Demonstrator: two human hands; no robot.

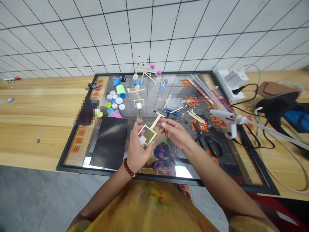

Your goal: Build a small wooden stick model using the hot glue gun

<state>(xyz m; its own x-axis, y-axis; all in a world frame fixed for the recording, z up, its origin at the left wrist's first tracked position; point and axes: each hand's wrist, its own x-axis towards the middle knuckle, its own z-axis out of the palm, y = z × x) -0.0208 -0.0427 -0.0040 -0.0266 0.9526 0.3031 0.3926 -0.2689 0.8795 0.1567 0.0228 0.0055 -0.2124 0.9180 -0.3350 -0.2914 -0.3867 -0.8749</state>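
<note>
My left hand point(138, 150), with a beaded bracelet at the wrist, grips a small stick frame point(152, 137) above the glass panel. The frame is a square of pale sticks with a stem pointing up and to the right, ending in a short dark-tipped crosspiece. Something white sits at the square's lower left corner, between my fingers. My right hand point(175, 132) is beside the stem, thumb and fingers curled close together at it; whether they pinch anything is too small to tell. Just beyond stands another stick piece point(138, 96) with a white cap at its base.
Bottle caps point(119, 101) and a black sheet point(109, 141) lie left. A stick structure with pink and blue parts point(151, 75) stands behind. Rightward are loose sticks point(196, 116), a blue cutter point(173, 111), black scissors point(212, 145), a glue gun point(227, 121) and a power strip point(229, 85) with cables.
</note>
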